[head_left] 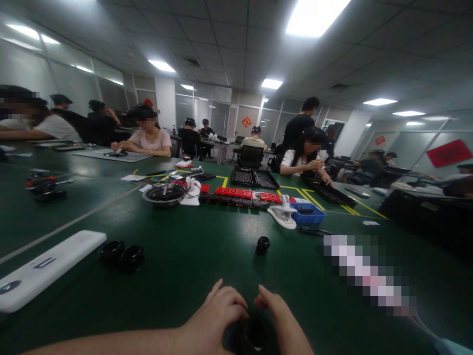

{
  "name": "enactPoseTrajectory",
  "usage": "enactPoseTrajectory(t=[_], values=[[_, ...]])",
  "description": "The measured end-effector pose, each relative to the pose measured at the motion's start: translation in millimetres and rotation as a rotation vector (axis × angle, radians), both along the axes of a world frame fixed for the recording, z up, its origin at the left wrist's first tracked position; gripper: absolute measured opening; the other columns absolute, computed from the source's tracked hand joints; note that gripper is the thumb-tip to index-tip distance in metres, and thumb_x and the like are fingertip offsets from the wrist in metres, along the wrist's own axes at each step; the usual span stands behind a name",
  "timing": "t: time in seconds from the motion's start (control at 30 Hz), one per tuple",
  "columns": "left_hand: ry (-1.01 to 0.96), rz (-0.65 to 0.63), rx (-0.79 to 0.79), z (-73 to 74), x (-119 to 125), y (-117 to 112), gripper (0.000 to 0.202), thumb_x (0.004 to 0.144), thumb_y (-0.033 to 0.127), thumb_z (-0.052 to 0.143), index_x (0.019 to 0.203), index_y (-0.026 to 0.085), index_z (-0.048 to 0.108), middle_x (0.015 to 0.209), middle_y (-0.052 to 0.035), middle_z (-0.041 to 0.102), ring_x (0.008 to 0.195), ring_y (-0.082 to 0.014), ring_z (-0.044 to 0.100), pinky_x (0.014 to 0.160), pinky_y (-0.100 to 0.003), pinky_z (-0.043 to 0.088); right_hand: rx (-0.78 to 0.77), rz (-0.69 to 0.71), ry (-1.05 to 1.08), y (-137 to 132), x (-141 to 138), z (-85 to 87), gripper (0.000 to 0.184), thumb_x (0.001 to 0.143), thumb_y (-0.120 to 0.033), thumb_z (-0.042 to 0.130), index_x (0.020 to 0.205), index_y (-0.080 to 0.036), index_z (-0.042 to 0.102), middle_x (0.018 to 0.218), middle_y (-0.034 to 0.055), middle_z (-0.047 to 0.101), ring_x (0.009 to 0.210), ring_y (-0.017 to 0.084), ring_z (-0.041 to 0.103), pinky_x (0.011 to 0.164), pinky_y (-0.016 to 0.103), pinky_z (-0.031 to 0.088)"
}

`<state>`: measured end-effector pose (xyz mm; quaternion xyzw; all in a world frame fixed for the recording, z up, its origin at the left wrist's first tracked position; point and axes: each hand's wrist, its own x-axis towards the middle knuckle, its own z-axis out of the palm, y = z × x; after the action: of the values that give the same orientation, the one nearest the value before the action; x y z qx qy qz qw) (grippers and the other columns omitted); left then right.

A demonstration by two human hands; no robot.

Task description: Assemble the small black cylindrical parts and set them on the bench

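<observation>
Both my hands are at the bottom edge of the view, over a dark green table [192, 256]. My left hand [216, 318] has its fingers curled and my right hand [279, 320] pinches toward it. Between them sits a small black round part [253, 335], gripped from both sides. Another small black ring [262, 244] lies on the table just beyond my hands. Two larger black rings [121, 255] lie to the left.
A long white device [44, 268] lies at the left. Farther off stand a round black dish [164, 194], red blocks [244, 193], a white tool [283, 213] and a blue bin [307, 213]. Several people sit working at the tables behind.
</observation>
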<state>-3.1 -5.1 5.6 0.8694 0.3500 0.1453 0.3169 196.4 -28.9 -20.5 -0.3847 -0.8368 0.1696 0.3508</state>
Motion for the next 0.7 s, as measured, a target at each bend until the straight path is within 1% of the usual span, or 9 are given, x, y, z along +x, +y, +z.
enactPoseTrajectory(t=[0.1, 0.17, 0.23, 0.3, 0.4, 0.47, 0.53, 0.6, 0.7], values=[[0.007, 0.003, -0.006, 6.9, 0.9, -1.9, 0.044, 0.062, 0.05, 0.07, 0.095, 0.021, 0.06, 0.104, -0.007, 0.057, 0.102, -0.0276, 0.048, 0.1, -0.06, 0.009, -0.002, 0.055, 0.017, -0.9, -5.8, 5.9, 0.062, 0.077, -0.043, 0.058, 0.128, -0.02, 0.034, 0.093, 0.0101, 0.06, 0.081, 0.024, 0.06, 0.072, 0.034, 0.05], [0.015, 0.002, -0.008, 8.7, 1.2, -2.1, 0.041, 0.062, 0.045, 0.071, 0.093, 0.021, 0.061, 0.102, -0.0058, 0.057, 0.101, -0.0267, 0.049, 0.101, -0.06, 0.01, 0.001, 0.131, 0.023, -0.7, -9.6, 12.2, 0.052, 0.078, -0.049, 0.055, 0.12, -0.02, 0.043, 0.086, 0.008, 0.06, 0.074, 0.022, 0.06, 0.065, 0.031, 0.05], [0.017, 0.003, -0.008, 8.4, 1.0, -1.8, 0.039, 0.059, 0.038, 0.074, 0.091, 0.021, 0.061, 0.101, -0.004, 0.056, 0.101, -0.026, 0.049, 0.101, -0.059, 0.01, -0.001, 0.209, 0.029, -0.5, -11.1, 18.5, 0.042, 0.081, -0.048, 0.049, 0.114, -0.022, 0.048, 0.085, 0.0076, 0.06, 0.074, 0.021, 0.059, 0.065, 0.03, 0.05], [0.015, 0.005, -0.011, 7.4, 0.6, -1.5, 0.043, 0.056, 0.035, 0.076, 0.094, 0.022, 0.06, 0.102, -0.0035, 0.056, 0.101, -0.0258, 0.049, 0.102, -0.058, 0.009, -0.008, 0.246, 0.034, -0.7, -10.1, 23.4, 0.043, 0.083, -0.045, 0.048, 0.118, -0.021, 0.044, 0.094, 0.0097, 0.061, 0.082, 0.023, 0.06, 0.071, 0.032, 0.049], [0.008, -0.009, -0.018, 5.9, -0.4, -1.3, 0.048, 0.058, 0.035, 0.075, 0.101, 0.021, 0.058, 0.106, -0.0055, 0.055, 0.103, -0.0267, 0.048, 0.101, -0.06, 0.008, 0.013, 0.226, -0.018, -0.9, -6.3, 25.4, 0.053, 0.08, -0.047, 0.052, 0.124, -0.021, 0.039, 0.107, 0.012, 0.058, 0.095, 0.027, 0.057, 0.084, 0.039, 0.045], [-0.014, -0.017, -0.011, 4.5, -0.7, -1.3, 0.044, 0.06, 0.037, 0.073, 0.099, 0.021, 0.059, 0.107, -0.0061, 0.055, 0.104, -0.0275, 0.048, 0.1, -0.062, 0.007, 0.058, 0.174, -0.029, -0.6, -4.2, 22.6, 0.057, 0.078, -0.051, 0.053, 0.124, -0.021, 0.04, 0.109, 0.0127, 0.058, 0.098, 0.03, 0.056, 0.087, 0.042, 0.043], [-0.031, -0.013, 0.0, 2.6, -0.7, -1.4, 0.041, 0.06, 0.038, 0.072, 0.095, 0.02, 0.06, 0.106, -0.0061, 0.056, 0.103, -0.0277, 0.048, 0.1, -0.062, 0.006, 0.085, 0.12, -0.019, 0.0, -3.5, 18.2, 0.061, 0.076, -0.055, 0.053, 0.125, -0.02, 0.039, 0.105, 0.0128, 0.059, 0.093, 0.029, 0.058, 0.081, 0.041, 0.045], [-0.038, -0.005, 0.011, 0.5, -0.5, -1.7, 0.043, 0.057, 0.035, 0.075, 0.094, 0.02, 0.06, 0.104, -0.0057, 0.056, 0.102, -0.0274, 0.049, 0.101, -0.061, 0.006, 0.067, 0.09, -0.042, 0.6, -4.3, 14.2, 0.064, 0.074, -0.055, 0.056, 0.124, -0.019, 0.04, 0.098, 0.0117, 0.061, 0.083, 0.027, 0.06, 0.073, 0.037, 0.048], [-0.025, 0.007, 0.022, -1.3, -0.1, -2.0, 0.046, 0.053, 0.03, 0.078, 0.095, 0.02, 0.061, 0.104, -0.0048, 0.056, 0.101, -0.0268, 0.049, 0.102, -0.058, 0.008, 0.04, 0.112, -0.08, 1.6, -6.1, 11.5, 0.058, 0.071, -0.051, 0.062, 0.118, -0.02, 0.046, 0.091, 0.0096, 0.063, 0.075, 0.024, 0.06, 0.065, 0.032, 0.048]])
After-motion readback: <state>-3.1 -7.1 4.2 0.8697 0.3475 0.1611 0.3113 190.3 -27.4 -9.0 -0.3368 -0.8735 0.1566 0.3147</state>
